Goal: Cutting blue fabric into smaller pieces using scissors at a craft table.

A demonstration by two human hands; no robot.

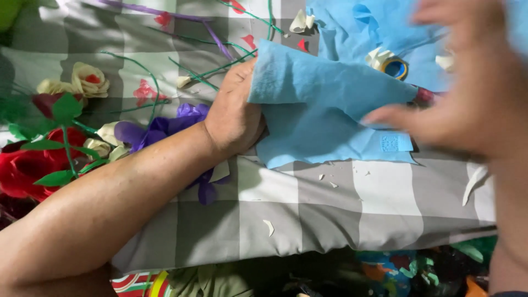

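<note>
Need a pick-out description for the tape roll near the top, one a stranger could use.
Start at the grey checked cloth and go to the crumpled blue paper sheet that the left hand grips. Above it, on more blue paper near the top right, lies the tape roll. It is the only ring there: blue rim, yellow inside, cream scraps beside it.

Pretty even, soft indoor light here, kinda cool-toned, no harsh glare anywhere. The right hand is a total motion-blur smear, fingers barely readable. The left hand and the light blue crepe paper sheet look reasonably sharp. Soft shadows sit under the forearm, and the bottom edge goes dark and murky.
</note>
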